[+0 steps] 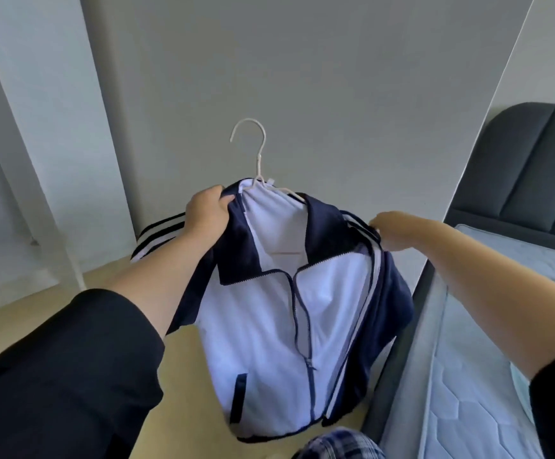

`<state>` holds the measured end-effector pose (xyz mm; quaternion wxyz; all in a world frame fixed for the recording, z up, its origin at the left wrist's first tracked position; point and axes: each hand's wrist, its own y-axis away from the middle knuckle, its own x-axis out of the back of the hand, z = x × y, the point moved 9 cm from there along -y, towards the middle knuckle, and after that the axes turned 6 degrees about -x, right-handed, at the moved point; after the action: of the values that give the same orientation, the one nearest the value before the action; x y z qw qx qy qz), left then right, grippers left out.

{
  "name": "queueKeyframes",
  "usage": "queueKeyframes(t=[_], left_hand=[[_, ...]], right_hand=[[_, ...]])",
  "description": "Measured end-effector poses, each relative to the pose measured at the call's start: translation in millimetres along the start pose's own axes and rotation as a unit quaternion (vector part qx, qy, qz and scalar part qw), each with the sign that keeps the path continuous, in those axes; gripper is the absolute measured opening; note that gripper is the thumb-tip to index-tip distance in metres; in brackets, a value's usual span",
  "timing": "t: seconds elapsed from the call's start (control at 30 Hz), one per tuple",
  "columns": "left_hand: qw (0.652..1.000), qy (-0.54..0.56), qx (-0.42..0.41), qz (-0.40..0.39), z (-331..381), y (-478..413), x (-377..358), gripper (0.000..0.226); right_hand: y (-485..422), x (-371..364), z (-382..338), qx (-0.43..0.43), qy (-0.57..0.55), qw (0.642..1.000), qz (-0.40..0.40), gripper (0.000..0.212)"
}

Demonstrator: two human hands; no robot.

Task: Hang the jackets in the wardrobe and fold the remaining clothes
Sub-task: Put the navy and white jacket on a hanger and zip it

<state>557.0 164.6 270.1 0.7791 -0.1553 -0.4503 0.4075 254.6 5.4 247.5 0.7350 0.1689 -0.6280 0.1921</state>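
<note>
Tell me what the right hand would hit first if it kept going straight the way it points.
The right hand points left along the jacket, so it would probably press further into the jacket's striped shoulder, which it already grips, then toward the hanger. Depth is unclear.

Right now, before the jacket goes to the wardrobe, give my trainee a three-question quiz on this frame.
1. True or false: the hanger is already inside the jacket, with its hook free in the air.
2. Which hand grips the collar edge: A) left hand, B) right hand, C) neither?
3. Fill in: the jacket's zip is closed at the bottom and ____ near the collar.

Key: 1 true. 2 A; the right hand holds the striped shoulder instead. 3 open.
</note>
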Motion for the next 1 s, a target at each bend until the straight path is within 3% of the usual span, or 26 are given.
queueKeyframes(t=[0.1, 0.17, 0.23, 0.3, 0.4, 0.47, 0.5, 0.6, 0.7, 0.8, 0.9, 0.97, 1.0], left_hand=[[1.0, -0.005, -0.005, -0.005, 0.9, 4.9, -2.0, 0.028], [1.0, -0.018, -0.008, -0.007, -3.3, 7.3, -1.9, 0.028], [1.0, -0.027, -0.009, -0.007, -8.6, 10.0, -0.2, 0.027], [0.999, -0.033, -0.005, -0.003, -13.9, 11.9, 2.1, 0.027], [1.0, -0.024, 0.01, -0.001, -20.8, 13.5, 5.2, 0.027], [1.0, -0.015, 0.017, -0.006, -24.9, 16.7, 4.7, 0.028], [1.0, -0.013, 0.017, -0.01, -27.4, 19.7, 4.7, 0.028], [0.999, -0.011, -0.006, -0.032, -26.3, 30.9, -2.4, 0.027], [0.997, -0.017, -0.047, -0.063, -17.9, 40.6, -13.8, 0.026], [0.998, 0.001, -0.04, -0.058, -17.2, 42.0, -15.8, 0.027], [0.999, 0.007, -0.019, -0.051, -18.6, 41.2, -18.0, 0.027], [0.999, 0.0, -0.015, -0.049, -15.2, 41.3, -20.6, 0.028], [0.999, 0.0, -0.01, -0.045, -14.2, 41.1, -20.6, 0.029]], right_hand=[[-5.2, 9.3, 26.2, -0.126, 0.021, 0.989, 0.068, 0.018], [-15.5, -3.6, 32.5, -0.155, -0.138, 0.978, 0.006, 0.022], [-12.8, -26.2, 20.8, -0.155, -0.338, 0.923, -0.103, 0.024], [-7.9, -34.9, -2.1, -0.096, -0.386, 0.905, -0.149, 0.03], [-4.6, -34.4, -26.0, -0.04, -0.253, 0.965, -0.05, 0.021], [-5.2, -27.2, -31.3, -0.053, -0.151, 0.986, 0.046, 0.004], [-5.4, -26.3, -35.6, -0.057, -0.096, 0.992, 0.065, 0.01], [-10.1, -32.7, -32.0, -0.067, 0.065, 0.995, 0.027, 0.027], [-10.7, -22.7, -11.1, -0.113, 0.103, 0.987, 0.055, 0.031], [-15.9, -3.0, 18.7, -0.176, -0.053, 0.973, 0.141, 0.031], [-23.9, -1.8, 11.0, -0.155, -0.285, 0.939, 0.115, 0.021], [-21.2, 5.0, -10.2, -0.124, -0.361, 0.915, 0.133, 0.038], [-18.1, 6.7, -22.9, -0.109, -0.353, 0.921, 0.126, 0.048]])
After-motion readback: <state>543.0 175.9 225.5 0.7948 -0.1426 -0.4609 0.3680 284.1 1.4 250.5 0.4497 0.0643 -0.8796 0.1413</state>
